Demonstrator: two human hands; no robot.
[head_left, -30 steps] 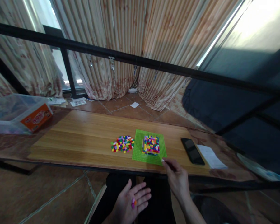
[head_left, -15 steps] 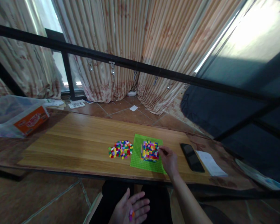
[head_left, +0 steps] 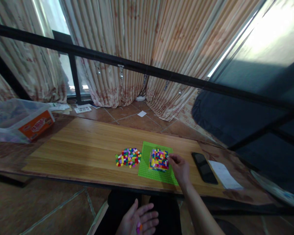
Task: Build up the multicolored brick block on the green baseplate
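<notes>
The right hand [head_left: 180,168] has its thumb and forefinger drawn together at the right side of a square stack of small colored bricks [head_left: 159,160]. A pale speck shows at the fingertips, but it is too small to tell whether it is a brick in the grip or part of the stack. The left hand [head_left: 134,222] is open, palm up, over the lap on the near side of the table, with a pink brick [head_left: 138,226] and an orange brick [head_left: 140,227] lying on it, close together.

The stack stands on a green baseplate [head_left: 144,163], whose near right part is partly covered by the right hand and wrist. Just left of the baseplate, a loose pile of mixed bricks [head_left: 129,157] lies on the wooden table [head_left: 83,147]. To the right of the right hand lies a black phone [head_left: 204,167], with a white paper [head_left: 225,174] just to its right. At the far left is a clear plastic box [head_left: 7,129] with an orange label [head_left: 36,125]. Beyond the table, a black rail [head_left: 147,69] crosses in front of striped curtains [head_left: 129,49].
</notes>
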